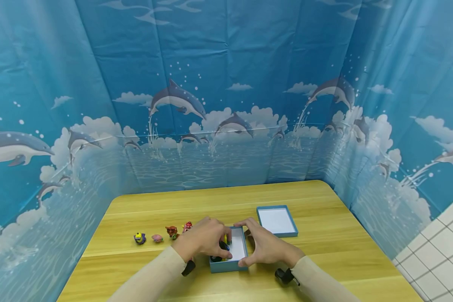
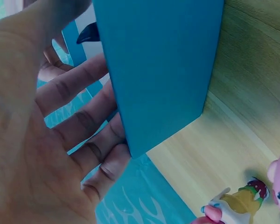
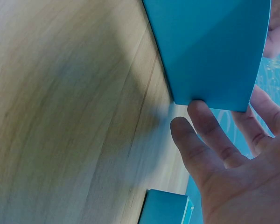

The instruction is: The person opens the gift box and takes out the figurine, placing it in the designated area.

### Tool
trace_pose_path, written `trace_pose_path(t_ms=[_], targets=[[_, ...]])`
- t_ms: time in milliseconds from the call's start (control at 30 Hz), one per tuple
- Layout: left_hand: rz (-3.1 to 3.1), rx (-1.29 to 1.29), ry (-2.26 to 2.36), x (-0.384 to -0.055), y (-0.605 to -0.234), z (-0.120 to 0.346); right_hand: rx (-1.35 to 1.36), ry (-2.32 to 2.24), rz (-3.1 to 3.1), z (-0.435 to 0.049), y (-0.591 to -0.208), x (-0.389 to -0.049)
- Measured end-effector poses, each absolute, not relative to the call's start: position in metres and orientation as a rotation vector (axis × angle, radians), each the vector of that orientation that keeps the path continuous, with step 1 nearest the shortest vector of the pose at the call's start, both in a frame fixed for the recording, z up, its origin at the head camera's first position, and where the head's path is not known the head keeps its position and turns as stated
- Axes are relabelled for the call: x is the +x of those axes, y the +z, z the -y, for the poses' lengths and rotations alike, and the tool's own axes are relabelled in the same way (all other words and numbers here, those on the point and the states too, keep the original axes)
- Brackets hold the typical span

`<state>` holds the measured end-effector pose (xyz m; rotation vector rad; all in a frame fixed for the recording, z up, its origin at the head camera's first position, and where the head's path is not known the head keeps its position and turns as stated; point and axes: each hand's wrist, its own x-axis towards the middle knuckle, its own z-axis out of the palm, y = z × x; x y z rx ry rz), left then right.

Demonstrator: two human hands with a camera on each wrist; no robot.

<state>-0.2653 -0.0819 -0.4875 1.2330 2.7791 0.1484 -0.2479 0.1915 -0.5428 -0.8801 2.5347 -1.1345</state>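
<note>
A shallow blue box [image 1: 229,266] with a white inside stands on the table between the hands. My left hand [image 1: 205,237] reaches over its left side, thumb and fingers bent down around small toys inside. Among these are a dark blue toy [image 1: 225,246] and a yellow one [image 1: 227,239]; a dark fin [image 2: 88,33] shows above the rim in the left wrist view. Whether the left fingers pinch a toy, I cannot tell. My right hand [image 1: 266,246] grips the box's right side, thumb at the near corner and fingers at the far one. In the right wrist view, fingertips [image 3: 196,106] touch the box's end.
The matching box lid [image 1: 277,221], white inside up, lies behind the right hand. Left of the box several small toys sit in a row: a purple and yellow figure [image 1: 139,238], a pink one [image 1: 157,238] and a reddish-brown one [image 1: 171,230]. A dolphin-print curtain [image 1: 226,159] closes off the back.
</note>
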Motion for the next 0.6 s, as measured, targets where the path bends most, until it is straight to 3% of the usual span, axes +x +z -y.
trace_pose_path(t_ms=[600], targets=[[-2.759, 1.244, 0.303, -0.264, -0.5, 0.081, -0.876, -1.171, -2.513, -0.191, -0.542, -0.247]])
